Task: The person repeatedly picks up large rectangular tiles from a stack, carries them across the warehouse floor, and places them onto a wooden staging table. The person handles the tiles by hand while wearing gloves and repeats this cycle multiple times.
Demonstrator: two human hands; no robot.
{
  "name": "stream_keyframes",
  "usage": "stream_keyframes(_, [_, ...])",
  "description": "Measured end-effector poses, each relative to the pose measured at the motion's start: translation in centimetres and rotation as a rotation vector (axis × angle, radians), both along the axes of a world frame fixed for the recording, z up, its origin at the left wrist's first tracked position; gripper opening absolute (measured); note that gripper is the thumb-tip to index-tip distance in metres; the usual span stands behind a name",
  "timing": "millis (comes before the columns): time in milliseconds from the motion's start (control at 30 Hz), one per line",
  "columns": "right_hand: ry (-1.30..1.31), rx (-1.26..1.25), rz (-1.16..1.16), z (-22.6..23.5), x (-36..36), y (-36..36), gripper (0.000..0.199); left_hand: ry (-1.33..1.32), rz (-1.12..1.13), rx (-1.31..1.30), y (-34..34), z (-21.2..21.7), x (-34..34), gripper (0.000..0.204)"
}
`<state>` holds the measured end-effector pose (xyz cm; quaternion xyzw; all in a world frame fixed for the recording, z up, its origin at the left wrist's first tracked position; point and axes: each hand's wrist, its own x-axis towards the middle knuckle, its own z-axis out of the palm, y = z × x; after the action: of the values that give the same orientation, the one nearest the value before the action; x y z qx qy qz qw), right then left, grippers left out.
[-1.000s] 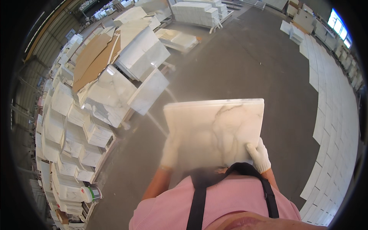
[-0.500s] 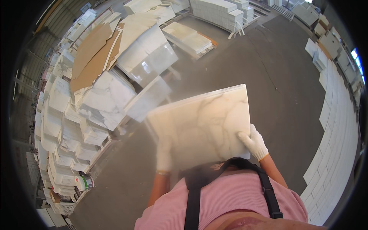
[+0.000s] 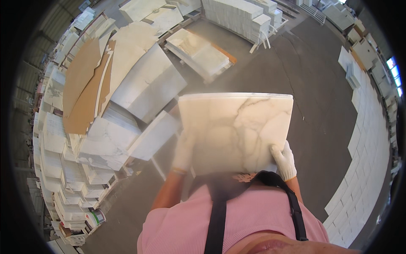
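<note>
A marble slab [image 3: 237, 131], white with grey-brown veins, is held up in front of the person's chest, above the grey floor [image 3: 315, 127]. Its upper edge shows a thin line along it, so perhaps there are two pieces lying together. Both hands wear white gloves. The right hand [image 3: 285, 161] grips the slab at its lower right edge, with the thumb laid on the face that looks to the person. The left hand [image 3: 183, 152] holds the left edge; it is blurred, and I cannot tell how its fingers are placed. The person wears a pink shirt [image 3: 253, 213] with black straps [image 3: 216, 226]. To the left are standing many marble pieces, with brown cardboard [image 3: 82, 80] over some of them, and a white bucket [image 3: 92, 219] is near the lower left. On the right, pale tiles [image 3: 366, 139] lie in rows on the floor.
</note>
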<state>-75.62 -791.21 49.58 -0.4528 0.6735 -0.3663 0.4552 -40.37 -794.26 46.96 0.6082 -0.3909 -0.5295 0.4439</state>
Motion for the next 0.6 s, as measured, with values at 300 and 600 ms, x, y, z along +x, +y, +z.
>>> stream_keyframes(300, [0.115,0.005,0.242,-2.2,-3.3,-26.6,0.056,-0.038,0.230,-0.020,-18.5,-0.8,-3.6,0.072])
stream_keyframes(600, [0.096,0.029,0.499,-2.2,-1.3,-46.4,0.054,-0.007,0.539,0.022,-28.6,-2.4,-4.2,0.067])
